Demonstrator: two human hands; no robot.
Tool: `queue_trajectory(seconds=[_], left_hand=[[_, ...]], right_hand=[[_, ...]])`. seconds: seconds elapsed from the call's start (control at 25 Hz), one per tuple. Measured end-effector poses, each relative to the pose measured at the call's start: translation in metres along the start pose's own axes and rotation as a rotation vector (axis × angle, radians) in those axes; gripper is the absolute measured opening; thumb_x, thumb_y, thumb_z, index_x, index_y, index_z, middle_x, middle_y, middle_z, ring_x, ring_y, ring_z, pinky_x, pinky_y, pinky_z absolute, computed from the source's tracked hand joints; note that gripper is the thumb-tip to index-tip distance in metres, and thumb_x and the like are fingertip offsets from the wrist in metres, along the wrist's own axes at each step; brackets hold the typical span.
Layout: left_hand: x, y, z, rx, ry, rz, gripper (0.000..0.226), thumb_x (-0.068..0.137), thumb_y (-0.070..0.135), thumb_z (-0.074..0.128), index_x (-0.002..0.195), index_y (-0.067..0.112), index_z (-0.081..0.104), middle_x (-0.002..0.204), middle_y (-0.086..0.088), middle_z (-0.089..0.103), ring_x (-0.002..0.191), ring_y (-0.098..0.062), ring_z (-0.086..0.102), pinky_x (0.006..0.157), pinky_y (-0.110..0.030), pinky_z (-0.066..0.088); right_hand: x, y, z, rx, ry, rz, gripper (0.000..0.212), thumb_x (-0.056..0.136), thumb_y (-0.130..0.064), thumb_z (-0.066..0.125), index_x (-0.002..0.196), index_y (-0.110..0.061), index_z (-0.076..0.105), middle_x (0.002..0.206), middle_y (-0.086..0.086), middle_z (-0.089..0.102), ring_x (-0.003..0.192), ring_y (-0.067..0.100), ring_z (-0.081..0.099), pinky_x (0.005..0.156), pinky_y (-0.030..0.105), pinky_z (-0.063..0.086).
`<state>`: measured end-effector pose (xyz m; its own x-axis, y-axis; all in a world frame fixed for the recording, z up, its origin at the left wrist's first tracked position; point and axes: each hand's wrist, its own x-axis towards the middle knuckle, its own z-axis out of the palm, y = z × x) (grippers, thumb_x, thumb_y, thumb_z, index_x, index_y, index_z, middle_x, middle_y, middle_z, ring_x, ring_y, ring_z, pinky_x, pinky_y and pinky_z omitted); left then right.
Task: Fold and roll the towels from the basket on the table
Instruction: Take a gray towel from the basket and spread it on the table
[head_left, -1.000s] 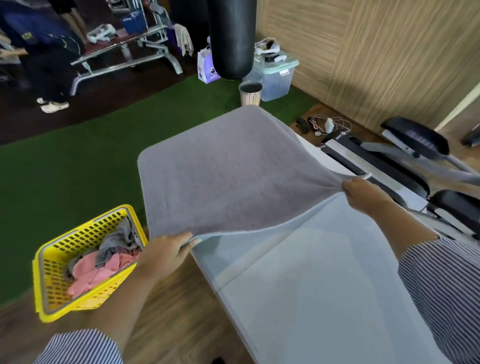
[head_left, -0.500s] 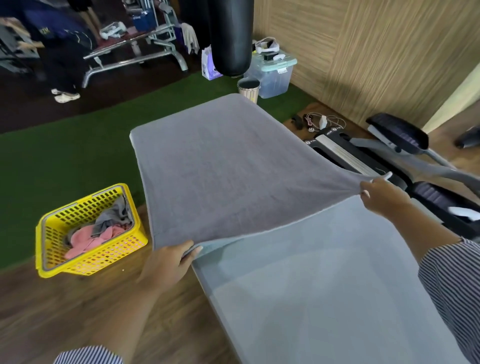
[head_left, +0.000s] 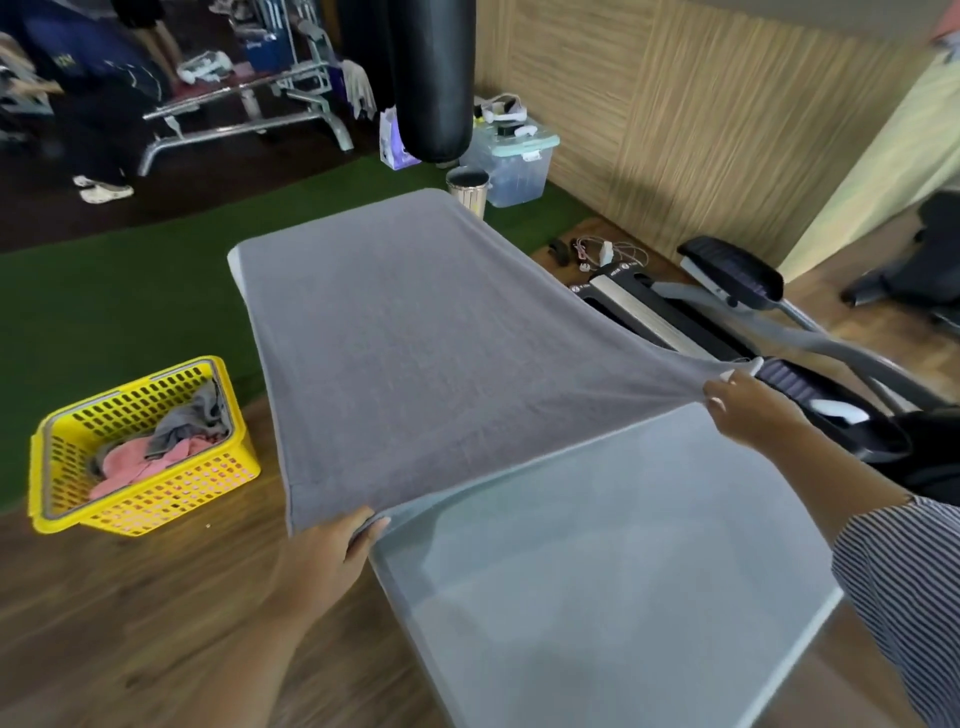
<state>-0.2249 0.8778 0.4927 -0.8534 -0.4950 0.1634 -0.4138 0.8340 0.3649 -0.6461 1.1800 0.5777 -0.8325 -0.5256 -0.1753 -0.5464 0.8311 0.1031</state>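
A large grey towel is stretched over the far half of the pale table. My left hand pinches its near left corner at the table's left edge. My right hand pinches the near right corner, held a little above the table's right side. The towel's near edge is lifted off the table between my hands. On the wooden floor to the left stands a yellow basket holding a pink towel and a grey one.
An exercise machine stands close along the table's right side. Beyond the table are a small bin, a clear storage box and a hanging black punching bag. A weight bench and a person's legs are at the back left.
Both hands keep their hold on the towel's near corners. The towel now reaches further over the table's far end. The basket has shifted in view with the head's turn.
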Motion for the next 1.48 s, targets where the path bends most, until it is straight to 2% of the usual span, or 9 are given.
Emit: queue_trajectory(seconds=[0.32, 0.6, 0.76, 0.88, 0.96, 1.08, 1.2, 1.32, 1.48], left_hand=[[-0.066, 0.101, 0.061, 0.076, 0.102, -0.159, 0.024, 0.088, 0.042, 0.039, 0.080, 0.022, 0.048, 0.064, 0.003, 0.059, 0.061, -0.022, 0.063, 0.046, -0.028, 0.043], [-0.151, 0.199, 0.106, 0.228, -0.046, -0.352, 0.023, 0.079, 0.039, 0.044, 0.062, 0.030, 0.056, 0.058, 0.007, 0.058, 0.053, -0.013, 0.059, 0.043, -0.023, 0.033], [-0.158, 0.224, 0.120, 0.337, -0.008, -0.310, 0.029, 0.075, 0.034, 0.041, 0.067, 0.027, 0.068, 0.061, 0.008, 0.060, 0.049, -0.015, 0.061, 0.042, -0.024, 0.042], [-0.159, 0.227, 0.123, 0.352, -0.019, -0.355, 0.030, 0.077, 0.029, 0.039, 0.071, 0.024, 0.068, 0.064, 0.007, 0.062, 0.052, -0.018, 0.063, 0.046, -0.028, 0.046], [-0.166, 0.223, 0.129, 0.250, -0.074, -0.442, 0.027, 0.082, 0.028, 0.043, 0.078, 0.021, 0.069, 0.070, 0.003, 0.065, 0.058, -0.023, 0.065, 0.047, -0.031, 0.052], [-0.185, 0.222, 0.133, 0.144, -0.193, -0.580, 0.027, 0.086, 0.025, 0.038, 0.091, 0.023, 0.065, 0.085, 0.000, 0.067, 0.076, -0.027, 0.065, 0.063, -0.037, 0.053], [-0.197, 0.227, 0.127, 0.123, -0.271, -0.557, 0.025, 0.097, 0.027, 0.035, 0.100, 0.023, 0.060, 0.096, 0.003, 0.063, 0.088, -0.023, 0.061, 0.073, -0.035, 0.049], [-0.196, 0.232, 0.123, 0.107, -0.179, -0.424, 0.024, 0.093, 0.028, 0.041, 0.092, 0.019, 0.063, 0.085, 0.002, 0.064, 0.074, -0.023, 0.063, 0.057, -0.029, 0.045], [-0.193, 0.239, 0.123, 0.097, -0.091, -0.312, 0.011, 0.086, 0.023, 0.055, 0.084, 0.021, 0.065, 0.073, 0.006, 0.063, 0.059, -0.019, 0.061, 0.048, -0.023, 0.037]], right_hand=[[0.007, 0.115, 0.042, -0.039, -0.005, -0.317, 0.029, 0.096, -0.029, 0.038, 0.115, -0.016, 0.056, 0.115, 0.010, 0.054, 0.102, 0.030, 0.055, 0.080, 0.033, 0.046], [-0.022, 0.190, 0.093, -0.086, -0.179, -0.539, 0.029, 0.096, -0.032, 0.038, 0.117, -0.023, 0.056, 0.124, 0.000, 0.050, 0.110, 0.017, 0.055, 0.089, 0.025, 0.044], [-0.019, 0.194, 0.113, -0.074, -0.249, -0.564, 0.030, 0.097, -0.018, 0.037, 0.124, -0.016, 0.048, 0.125, 0.007, 0.049, 0.108, 0.022, 0.054, 0.084, 0.025, 0.040], [-0.019, 0.193, 0.125, -0.059, -0.250, -0.559, 0.032, 0.097, -0.013, 0.036, 0.125, -0.016, 0.050, 0.128, 0.010, 0.048, 0.113, 0.024, 0.053, 0.091, 0.030, 0.043], [-0.024, 0.190, 0.127, -0.039, -0.239, -0.525, 0.032, 0.097, -0.011, 0.037, 0.124, -0.015, 0.052, 0.127, 0.012, 0.047, 0.113, 0.026, 0.054, 0.092, 0.033, 0.044], [-0.033, 0.187, 0.132, -0.038, -0.220, -0.469, 0.033, 0.097, -0.012, 0.037, 0.124, -0.017, 0.054, 0.128, 0.010, 0.048, 0.112, 0.027, 0.055, 0.093, 0.035, 0.044], [-0.045, 0.187, 0.135, -0.057, -0.240, -0.442, 0.033, 0.098, -0.015, 0.036, 0.126, -0.018, 0.053, 0.133, 0.008, 0.046, 0.121, 0.024, 0.049, 0.099, 0.032, 0.040], [-0.059, 0.183, 0.138, -0.063, -0.216, -0.422, 0.033, 0.098, -0.014, 0.037, 0.128, -0.012, 0.051, 0.136, 0.009, 0.045, 0.129, 0.025, 0.041, 0.103, 0.031, 0.034], [-0.071, 0.182, 0.144, 0.068, -0.153, -0.435, 0.027, 0.093, -0.001, 0.040, 0.111, -0.006, 0.060, 0.122, 0.013, 0.055, 0.107, 0.030, 0.056, 0.087, 0.035, 0.042]])
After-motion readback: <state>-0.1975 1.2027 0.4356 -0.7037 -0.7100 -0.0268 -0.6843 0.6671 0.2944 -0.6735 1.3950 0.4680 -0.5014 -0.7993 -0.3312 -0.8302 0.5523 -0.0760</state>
